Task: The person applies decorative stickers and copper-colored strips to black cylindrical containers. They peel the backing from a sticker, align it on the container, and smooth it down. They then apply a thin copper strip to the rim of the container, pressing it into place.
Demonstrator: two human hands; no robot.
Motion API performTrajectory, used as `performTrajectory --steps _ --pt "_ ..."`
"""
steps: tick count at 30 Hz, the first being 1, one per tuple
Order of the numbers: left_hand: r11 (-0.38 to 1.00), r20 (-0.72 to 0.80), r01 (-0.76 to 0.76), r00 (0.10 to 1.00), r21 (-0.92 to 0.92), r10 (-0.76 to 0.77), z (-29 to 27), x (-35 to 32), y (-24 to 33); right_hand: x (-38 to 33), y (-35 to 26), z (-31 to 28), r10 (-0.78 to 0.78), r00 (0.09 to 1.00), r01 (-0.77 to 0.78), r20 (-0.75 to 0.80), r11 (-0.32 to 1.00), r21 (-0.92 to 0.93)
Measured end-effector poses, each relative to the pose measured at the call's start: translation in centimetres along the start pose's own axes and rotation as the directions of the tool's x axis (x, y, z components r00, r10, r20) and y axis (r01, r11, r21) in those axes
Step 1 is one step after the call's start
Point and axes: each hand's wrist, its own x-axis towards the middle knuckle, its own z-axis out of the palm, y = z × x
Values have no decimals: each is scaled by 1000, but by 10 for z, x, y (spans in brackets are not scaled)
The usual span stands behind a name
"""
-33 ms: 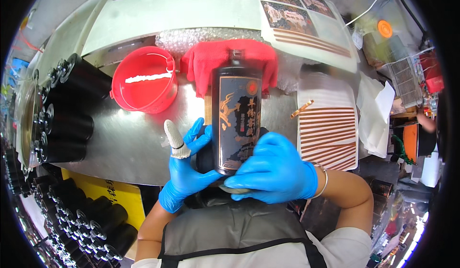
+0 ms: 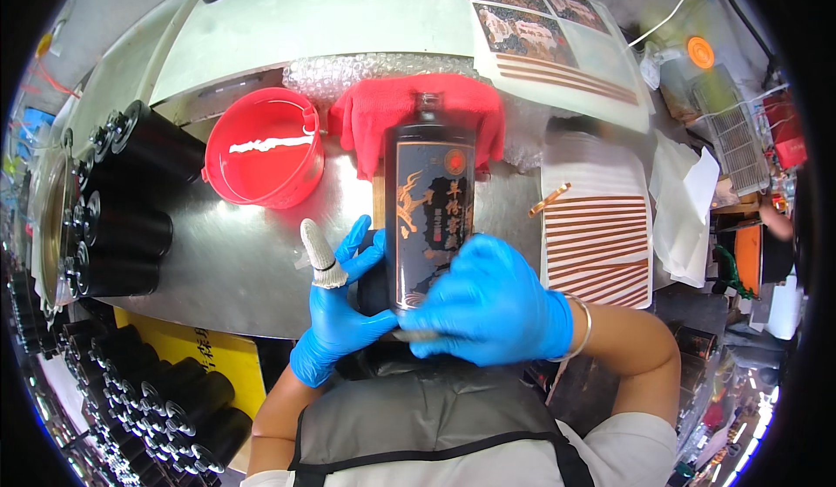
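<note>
Lighting is bright; glare marks the steel tabletop [image 2: 235, 265] left of the grip; right hand [image 2: 492, 304] blurs (slightly); outermost edges bend.

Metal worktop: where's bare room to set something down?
Widest on the metal worktop: between the black bottles at left, the red bucket and the left hand. Narrower: between the labelled bottle and the striped sheet, beyond the right hand. Crowded: around that bottle's neck, with red cloth and bubble wrap; right side, under striped sheet and white paper.
</note>
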Motion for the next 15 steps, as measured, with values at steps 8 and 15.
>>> performTrajectory --steps 8,15 --pt "957 36 167 986 -236 -163 8 -4 -10 36 50 -29 -183 974 84 -135 840 -536" --pt "914 132 243 969 -324 -211 11 2 -9 11 43 -11 -65 996 55 -58 986 -157"
